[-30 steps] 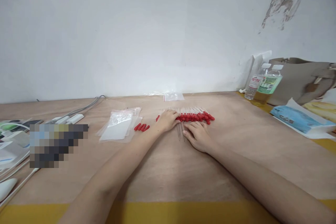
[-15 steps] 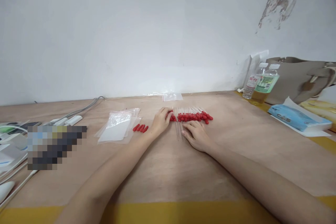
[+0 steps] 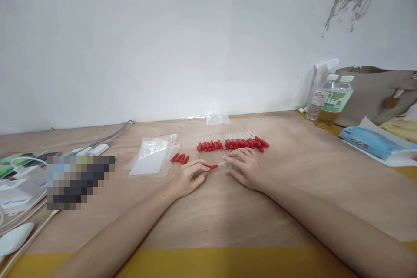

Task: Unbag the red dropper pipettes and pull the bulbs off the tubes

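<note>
My left hand (image 3: 192, 176) pinches a dropper by its red rubber bulb (image 3: 213, 167), held sideways just above the table. The dropper's thin clear tube points right and meets the fingertips of my right hand (image 3: 244, 167), which curve round its end. Several clear glass tubes (image 3: 228, 153) lie beside and partly under the right fingers, slightly blurred. Beyond the hands, droppers with red bulbs lie in two side-by-side groups, a smaller left group (image 3: 209, 145) and a larger right group (image 3: 244, 143), tubes toward the wall. Several loose red bulbs (image 3: 180, 158) rest left of them.
Clear zip bags (image 3: 150, 156) are piled at left, and another bag (image 3: 217, 120) lies by the wall. Cables, chargers (image 3: 99, 150) and a blurred-out item (image 3: 80, 182) occupy the left side. At right stand two bottles (image 3: 335, 100), a tissue pack (image 3: 374, 141) and a grey bag (image 3: 371, 91).
My left hand has come back from the left dropper group toward me, now with a dropper in its fingers. The right hand has stayed near the glass tubes. The view has shifted slightly.
</note>
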A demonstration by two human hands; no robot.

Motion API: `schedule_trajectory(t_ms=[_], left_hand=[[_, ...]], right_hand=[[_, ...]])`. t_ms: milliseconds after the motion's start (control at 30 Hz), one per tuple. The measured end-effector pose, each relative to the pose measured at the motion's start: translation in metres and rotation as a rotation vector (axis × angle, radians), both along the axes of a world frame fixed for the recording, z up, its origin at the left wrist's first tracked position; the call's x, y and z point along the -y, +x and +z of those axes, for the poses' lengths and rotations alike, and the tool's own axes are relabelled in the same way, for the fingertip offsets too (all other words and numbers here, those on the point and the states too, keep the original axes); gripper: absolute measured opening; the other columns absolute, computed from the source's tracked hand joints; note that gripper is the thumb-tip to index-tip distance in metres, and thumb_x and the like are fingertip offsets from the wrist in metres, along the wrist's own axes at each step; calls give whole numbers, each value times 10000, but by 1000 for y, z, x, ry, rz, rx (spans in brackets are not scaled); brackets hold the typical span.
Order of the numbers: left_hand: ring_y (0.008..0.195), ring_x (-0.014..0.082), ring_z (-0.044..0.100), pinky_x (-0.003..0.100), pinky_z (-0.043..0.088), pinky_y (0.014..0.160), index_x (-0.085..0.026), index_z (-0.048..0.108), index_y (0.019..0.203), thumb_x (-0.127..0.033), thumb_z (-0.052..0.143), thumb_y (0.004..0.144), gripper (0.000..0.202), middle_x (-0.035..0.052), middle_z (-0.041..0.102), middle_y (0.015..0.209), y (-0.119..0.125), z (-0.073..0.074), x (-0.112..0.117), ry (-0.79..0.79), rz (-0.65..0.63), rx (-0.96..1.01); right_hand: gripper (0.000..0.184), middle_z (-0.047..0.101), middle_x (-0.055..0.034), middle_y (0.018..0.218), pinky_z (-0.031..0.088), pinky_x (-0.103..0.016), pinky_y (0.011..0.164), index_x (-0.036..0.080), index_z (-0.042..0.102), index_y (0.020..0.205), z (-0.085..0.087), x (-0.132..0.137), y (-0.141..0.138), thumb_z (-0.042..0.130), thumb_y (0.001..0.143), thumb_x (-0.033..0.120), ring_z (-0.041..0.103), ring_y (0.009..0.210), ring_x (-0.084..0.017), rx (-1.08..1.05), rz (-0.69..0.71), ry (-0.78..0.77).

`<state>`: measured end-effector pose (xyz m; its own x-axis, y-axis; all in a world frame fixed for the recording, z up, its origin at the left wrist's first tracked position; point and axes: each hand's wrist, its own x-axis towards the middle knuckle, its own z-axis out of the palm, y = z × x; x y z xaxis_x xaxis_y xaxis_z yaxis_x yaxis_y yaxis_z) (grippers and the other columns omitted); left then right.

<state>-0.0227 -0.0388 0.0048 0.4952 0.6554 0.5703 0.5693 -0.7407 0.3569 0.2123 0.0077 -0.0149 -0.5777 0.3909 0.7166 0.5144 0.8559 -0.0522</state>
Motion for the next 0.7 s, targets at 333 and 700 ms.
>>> schedule_trajectory(t_ms=[333, 700], left_hand=[[1157, 203, 420, 396, 359, 975, -206, 461, 1187, -264, 510, 817, 378, 85, 480, 1225, 13, -8, -6, 54, 50, -106], [868, 165, 521, 329, 409, 799, -186, 575, 917, -254, 436, 868, 163, 47, 596, 902, 28, -13, -14, 164, 109, -154]], right_hand=[[241, 526, -30, 702, 302, -296, 712, 191, 612, 991, -8, -2, -3, 409, 873, 250, 416, 725, -144, 64, -7, 7], [228, 551, -17, 668, 268, -323, 793, 184, 626, 870, -2, 6, -6, 437, 861, 311, 432, 716, -135, 36, 19, 9]])
